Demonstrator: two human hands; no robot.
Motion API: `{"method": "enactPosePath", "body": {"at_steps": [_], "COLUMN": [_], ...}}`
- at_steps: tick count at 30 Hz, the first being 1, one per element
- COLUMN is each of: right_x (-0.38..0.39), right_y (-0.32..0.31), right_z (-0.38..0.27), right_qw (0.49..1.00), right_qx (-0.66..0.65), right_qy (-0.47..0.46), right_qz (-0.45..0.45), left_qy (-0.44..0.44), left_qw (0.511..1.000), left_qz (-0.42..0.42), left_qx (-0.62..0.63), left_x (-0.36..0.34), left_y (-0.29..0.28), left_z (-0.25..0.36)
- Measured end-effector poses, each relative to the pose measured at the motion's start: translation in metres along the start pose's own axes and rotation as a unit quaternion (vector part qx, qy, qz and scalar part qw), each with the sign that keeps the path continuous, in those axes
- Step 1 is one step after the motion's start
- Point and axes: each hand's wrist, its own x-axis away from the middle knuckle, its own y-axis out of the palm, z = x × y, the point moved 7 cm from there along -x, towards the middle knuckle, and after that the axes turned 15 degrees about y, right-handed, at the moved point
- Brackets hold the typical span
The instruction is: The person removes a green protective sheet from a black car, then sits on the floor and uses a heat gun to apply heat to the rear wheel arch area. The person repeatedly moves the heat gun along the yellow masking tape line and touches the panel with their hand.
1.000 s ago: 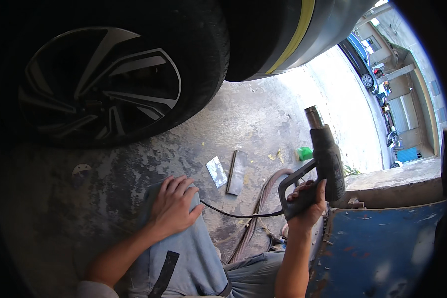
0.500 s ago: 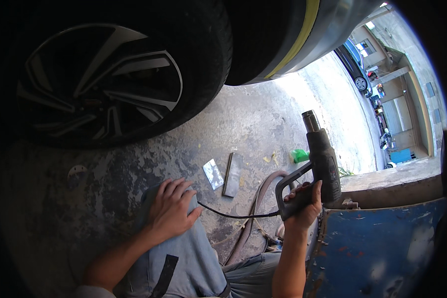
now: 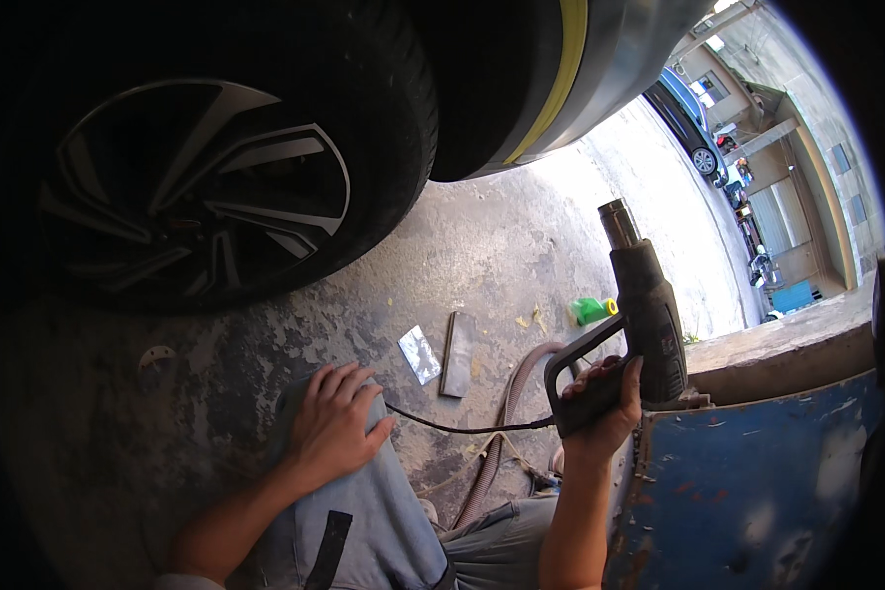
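Note:
My right hand (image 3: 605, 408) is wrapped round the handle of a black heat gun (image 3: 649, 313), whose metal nozzle points up and away from me. A dark power cord (image 3: 462, 430) runs from the foot of its handle leftward toward my knee. My left hand (image 3: 336, 423) lies on my denim-covered knee (image 3: 364, 501), fingers stretched out and holding nothing. Ahead of me is a car's wheel (image 3: 206, 197) with a dark tire and spoked rim. Beside it, the bumper (image 3: 600, 88) has a strip of yellow tape (image 3: 560, 84) along its edge.
On the worn floor lie a silvery sheet (image 3: 420, 354), a flat grey block (image 3: 457, 354) and a green bottle (image 3: 590, 312) with a yellow end. A ribbed hose (image 3: 509, 403) curves beside my leg. A blue panel (image 3: 757, 482) stands at right; a parked car (image 3: 688, 123) is far off.
The view has shifted slightly, so the wheel and bumper sit a little further left. More of the green bottle shows. Both hands keep the same hold and place.

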Motion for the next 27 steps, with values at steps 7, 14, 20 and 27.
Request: {"method": "enactPosePath", "body": {"at_steps": [7,14,20,27], "right_x": [0.005,0.011,0.017,0.018], "right_y": [0.010,0.020,0.030,0.039], "right_z": [-0.001,-0.003,-0.011,-0.022], "right_qw": [1.000,0.999,0.996,0.990], "right_qx": [-0.008,0.000,0.014,0.027], "right_qy": [-0.010,-0.035,-0.082,-0.134], "right_qz": [-0.020,-0.028,-0.028,-0.025], "left_qy": [-0.008,-0.006,0.003,-0.001], "left_qw": [1.000,1.000,1.000,1.000], "left_qz": [-0.007,-0.003,0.006,-0.027], "left_qx": [-0.011,-0.011,-0.003,-0.009], "left_x": [0.005,0.004,0.004,0.004], "left_y": [-0.003,-0.007,-0.006,-0.001], "left_z": [0.001,-0.003,-0.010,-0.016]}}
